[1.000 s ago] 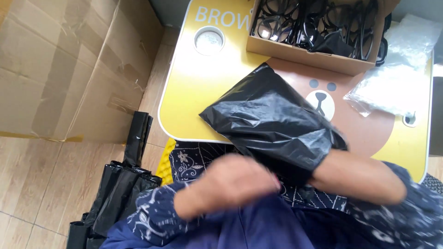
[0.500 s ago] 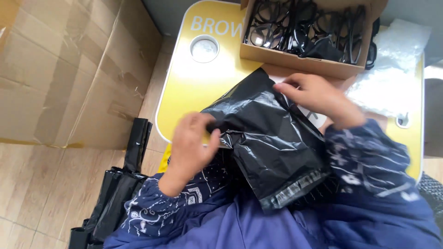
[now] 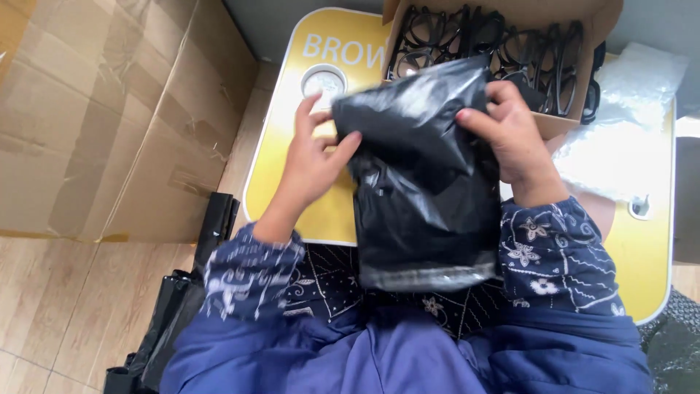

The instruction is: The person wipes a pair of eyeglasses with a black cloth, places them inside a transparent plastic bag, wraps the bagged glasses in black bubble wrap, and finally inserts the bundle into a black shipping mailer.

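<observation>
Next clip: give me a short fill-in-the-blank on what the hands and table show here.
1. Both hands, left hand and right hand, grip a ____ plastic mailer bag.
2. The cardboard box behind it holds many black ____.
3. The small table is mostly ____ in colour.
4. Folded black bags lie on the ____.

Missing words: black; eyeglass frames; yellow; floor

Black bag [image 3: 426,197] — glossy, crinkled plastic.

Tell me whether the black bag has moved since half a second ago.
Yes. The black bag has been lifted and turned upright; its top edge now overlaps the glasses box, held by the left hand and right hand.
</observation>
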